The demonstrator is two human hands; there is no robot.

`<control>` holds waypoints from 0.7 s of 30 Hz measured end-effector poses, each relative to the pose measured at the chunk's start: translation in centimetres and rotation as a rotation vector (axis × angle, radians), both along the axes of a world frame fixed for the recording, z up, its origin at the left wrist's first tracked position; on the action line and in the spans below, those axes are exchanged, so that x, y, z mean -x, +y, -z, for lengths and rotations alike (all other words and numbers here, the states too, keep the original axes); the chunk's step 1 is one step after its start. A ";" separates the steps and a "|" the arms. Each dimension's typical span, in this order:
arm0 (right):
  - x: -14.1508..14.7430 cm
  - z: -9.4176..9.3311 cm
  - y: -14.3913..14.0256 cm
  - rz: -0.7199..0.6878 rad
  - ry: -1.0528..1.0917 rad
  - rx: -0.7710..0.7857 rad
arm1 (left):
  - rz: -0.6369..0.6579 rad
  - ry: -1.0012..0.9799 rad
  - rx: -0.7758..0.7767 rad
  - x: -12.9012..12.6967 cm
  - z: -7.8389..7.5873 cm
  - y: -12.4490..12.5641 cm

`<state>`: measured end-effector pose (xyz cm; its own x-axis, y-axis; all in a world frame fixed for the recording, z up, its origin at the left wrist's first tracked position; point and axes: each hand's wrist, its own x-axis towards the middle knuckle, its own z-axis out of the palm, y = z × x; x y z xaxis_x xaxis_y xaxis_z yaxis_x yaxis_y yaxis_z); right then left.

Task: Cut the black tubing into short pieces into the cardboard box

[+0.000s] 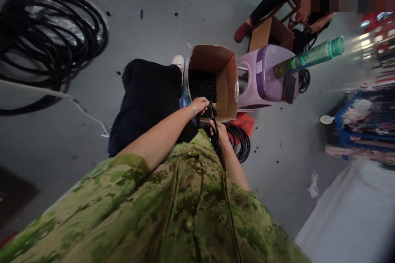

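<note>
Box (230, 86) already part-filled with black pieces (202, 86); left hand (200, 104) closed on scissors (211, 111), right hand (219, 131) gripping uncut black tubing (239, 141).

Light is dim and even; we find only soft shadows under the hose coil (49, 33) far from the left hand (200, 104). Strong wide-angle bending at the edges. Beyond the right hand (219, 131), shelves (376, 37) smear into streaked glare. Centre reasonably sharp.
</note>
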<state>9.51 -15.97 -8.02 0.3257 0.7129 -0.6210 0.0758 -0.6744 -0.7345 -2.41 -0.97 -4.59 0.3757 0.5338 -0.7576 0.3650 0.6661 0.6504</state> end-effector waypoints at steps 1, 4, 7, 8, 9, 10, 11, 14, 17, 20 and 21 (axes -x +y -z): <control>-0.3 -0.4 -0.1 -0.014 0.010 -0.004 | -0.012 -0.012 -0.005 0.0 -0.1 0.1; -0.8 -1.4 -0.4 -0.055 -0.013 -0.035 | -0.027 -0.066 0.011 -0.2 -0.2 0.2; -1.1 -2.2 -0.4 -0.100 -0.063 -0.067 | -0.014 -0.099 0.020 -0.4 -0.3 0.1; -1.2 -2.4 -0.3 -0.109 -0.073 -0.072 | -0.002 -0.095 0.012 -0.5 -0.2 0.0; -1.2 -2.5 -0.2 -0.114 -0.079 -0.075 | 0.014 -0.084 -0.003 -0.5 -0.2 -0.1; -1.3 -2.6 -0.1 -0.116 -0.083 -0.077 | 0.034 -0.070 -0.022 -0.6 -0.1 -0.2; -1.4 -2.6 -0.1 -0.120 -0.086 -0.079 | 0.057 -0.057 -0.044 -0.7 0.1 -0.3; -1.9 -2.7 0.2 -0.151 -0.082 -0.076 | 0.138 -0.029 -0.106 -0.8 0.7 -0.6; -2.2 -2.8 0.3 -0.192 -0.081 -0.061 | 0.207 -0.008 -0.153 -0.8 1.1 -0.7; -2.3 -2.9 0.4 -0.213 -0.081 -0.054 | 0.246 0.015 -0.189 -0.7 1.1 -0.7; -2.2 -3.0 0.4 -0.217 -0.078 -0.054 | 0.257 0.020 -0.198 -0.7 1.0 -0.7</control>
